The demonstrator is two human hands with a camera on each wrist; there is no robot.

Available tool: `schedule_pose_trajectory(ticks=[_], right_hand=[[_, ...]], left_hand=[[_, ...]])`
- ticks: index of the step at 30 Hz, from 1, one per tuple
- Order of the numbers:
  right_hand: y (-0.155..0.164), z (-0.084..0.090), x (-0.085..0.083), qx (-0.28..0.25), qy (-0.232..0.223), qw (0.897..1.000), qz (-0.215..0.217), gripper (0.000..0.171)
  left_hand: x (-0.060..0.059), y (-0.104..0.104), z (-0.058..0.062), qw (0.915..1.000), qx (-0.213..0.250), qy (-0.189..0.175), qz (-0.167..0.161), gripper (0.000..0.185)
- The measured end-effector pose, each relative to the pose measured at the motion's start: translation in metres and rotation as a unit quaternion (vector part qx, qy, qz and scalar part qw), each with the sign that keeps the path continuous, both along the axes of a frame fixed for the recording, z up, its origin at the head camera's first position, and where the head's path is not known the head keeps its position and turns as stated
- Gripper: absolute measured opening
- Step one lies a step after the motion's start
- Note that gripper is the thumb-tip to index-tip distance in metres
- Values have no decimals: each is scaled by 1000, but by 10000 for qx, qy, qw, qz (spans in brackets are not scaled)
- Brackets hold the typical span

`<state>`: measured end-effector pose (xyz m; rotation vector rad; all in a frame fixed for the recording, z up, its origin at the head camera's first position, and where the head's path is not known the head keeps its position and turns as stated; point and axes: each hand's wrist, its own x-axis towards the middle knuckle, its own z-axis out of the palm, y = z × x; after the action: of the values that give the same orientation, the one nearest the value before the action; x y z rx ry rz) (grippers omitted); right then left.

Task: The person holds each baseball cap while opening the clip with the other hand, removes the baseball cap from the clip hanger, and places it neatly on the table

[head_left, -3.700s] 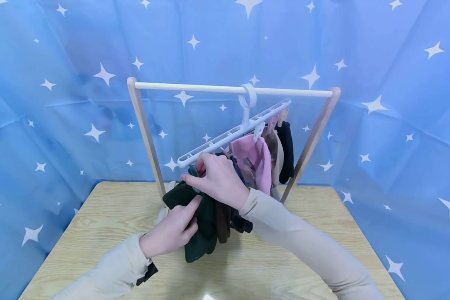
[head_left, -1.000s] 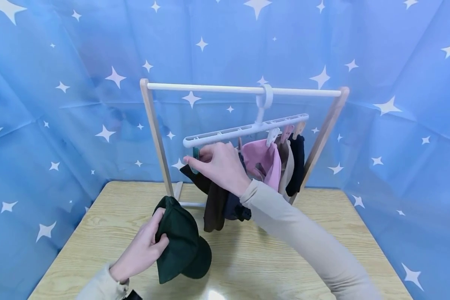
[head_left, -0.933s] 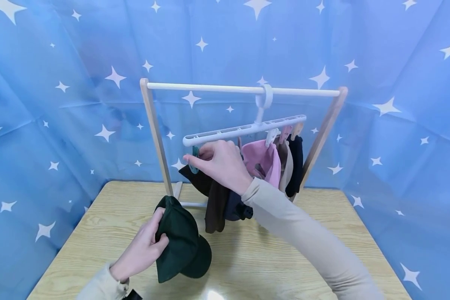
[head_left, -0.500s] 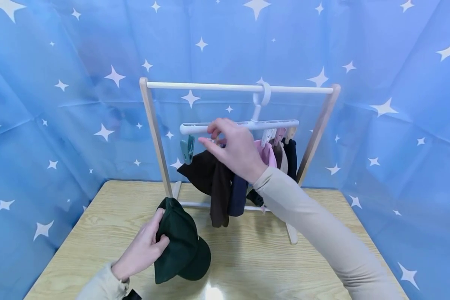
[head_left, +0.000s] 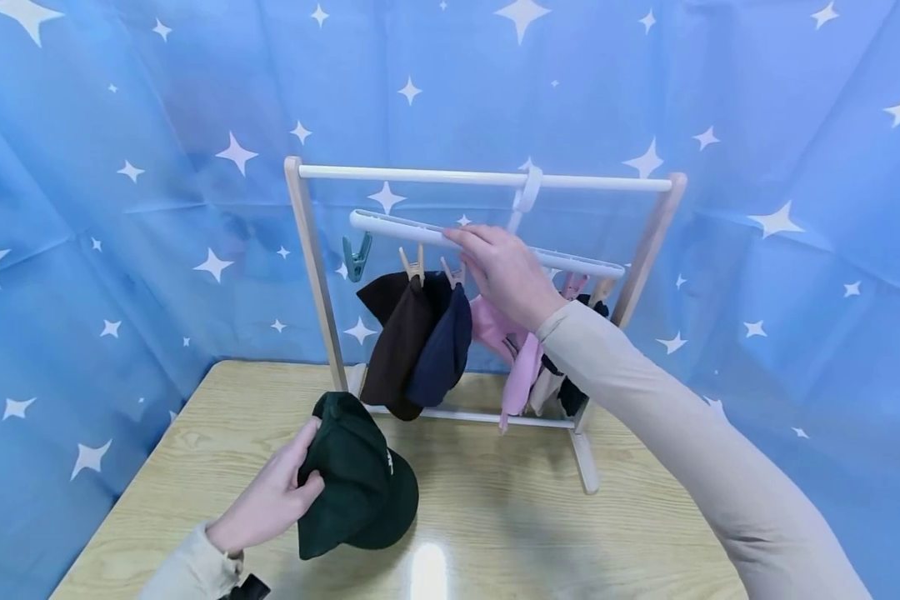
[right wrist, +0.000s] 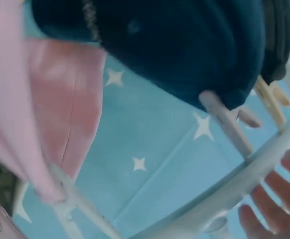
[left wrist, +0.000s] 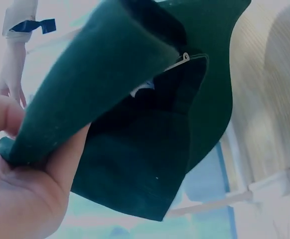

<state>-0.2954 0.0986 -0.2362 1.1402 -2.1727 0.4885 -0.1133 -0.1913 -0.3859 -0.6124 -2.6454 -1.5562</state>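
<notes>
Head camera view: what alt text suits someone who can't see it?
A person's left hand holds a dark green baseball cap over a wooden table, the right hand at a tilted white hanger. A brown cap, navy cap and pink cap hang clipped beneath it; a teal clothespin holds nothing.

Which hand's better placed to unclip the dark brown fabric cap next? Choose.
Probably the right hand: it's at the white plastic hanger, near that cap, while the left hand grips a dark green fabric cap.

Below the hanger (head_left: 401,228), caps (head_left: 396,358) block most passage.
</notes>
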Motion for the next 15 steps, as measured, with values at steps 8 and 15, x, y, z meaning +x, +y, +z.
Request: schedule_pose_trajectory(ticks=[8,15], right_hand=[[1,-1,-15,336,-184,9992,-149,40],[0,0,-23,577,-476,9968,-293,41]], left_hand=[[-8,-16,-18,9959,182,-842,269,67],[-13,-34,-39,9851,601,-1550,441,71]])
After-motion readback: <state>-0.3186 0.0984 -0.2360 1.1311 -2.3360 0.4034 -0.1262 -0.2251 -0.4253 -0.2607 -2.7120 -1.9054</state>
